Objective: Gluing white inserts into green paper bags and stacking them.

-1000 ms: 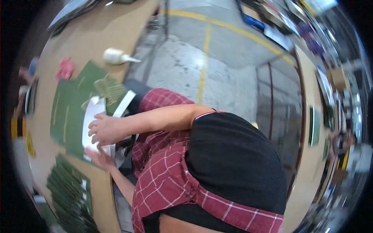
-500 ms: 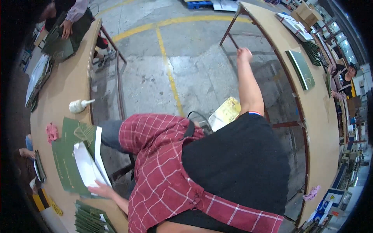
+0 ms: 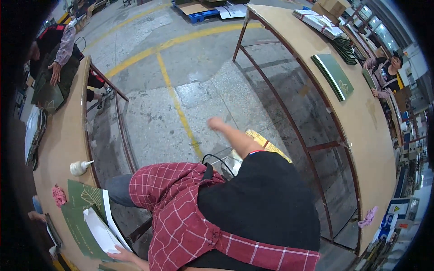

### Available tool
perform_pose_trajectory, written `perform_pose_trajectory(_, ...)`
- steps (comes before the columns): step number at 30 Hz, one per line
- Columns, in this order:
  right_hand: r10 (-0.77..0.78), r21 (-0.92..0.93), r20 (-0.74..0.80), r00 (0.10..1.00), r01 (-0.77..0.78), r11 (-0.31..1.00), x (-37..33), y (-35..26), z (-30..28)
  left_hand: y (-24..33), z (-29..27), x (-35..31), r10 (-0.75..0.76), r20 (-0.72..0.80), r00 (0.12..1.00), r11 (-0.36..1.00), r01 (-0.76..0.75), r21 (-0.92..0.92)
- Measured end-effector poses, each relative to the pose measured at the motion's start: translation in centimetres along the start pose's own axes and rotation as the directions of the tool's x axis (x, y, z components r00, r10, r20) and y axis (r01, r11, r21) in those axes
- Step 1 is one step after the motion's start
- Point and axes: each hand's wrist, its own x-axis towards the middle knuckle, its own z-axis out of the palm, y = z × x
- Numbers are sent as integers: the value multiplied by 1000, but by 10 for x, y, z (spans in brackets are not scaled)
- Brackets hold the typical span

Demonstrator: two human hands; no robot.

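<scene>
At the lower left, my left hand (image 3: 121, 254) lies with outstretched fingers on the white inner flap (image 3: 100, 232) of a green printed card sheet (image 3: 81, 230). The sheet is partly folded, with a gold leaf pattern on its far part and a white strip along its table-edge side. My right hand (image 3: 216, 123) is in the air over the floor, arm reaching forward. Its fingers look curled in, somewhat blurred, and nothing shows in them. Just beyond the sheet, a white squeeze bottle (image 3: 79, 168) lies on its side on the left table (image 3: 68, 135).
A pink cloth (image 3: 58, 196) is beside the sheet. Stacked green sheets (image 3: 332, 77) lie on the right table (image 3: 370, 180), with a pink cloth (image 3: 368, 217) near its close end. Co-workers stand at the far left (image 3: 49, 54) and far right (image 3: 389, 74). A yellow-and-white package (image 3: 271, 147) sits low ahead.
My right arm has swung left and nearer, away from the right table's edge. The view has shifted, so the tables appear displaced. My left hand stays on the white flap.
</scene>
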Motion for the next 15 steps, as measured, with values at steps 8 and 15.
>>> perform_pose_trajectory(8,-195,-477,762,618,739,477,-53,-134,182,0,7,-1,61,-44,997,977,-50,205)
perform_pose_trajectory(15,-661,-302,555,506,862,406,-121,-301,172,31,-52,2,-373,43,927,720,319,-616)
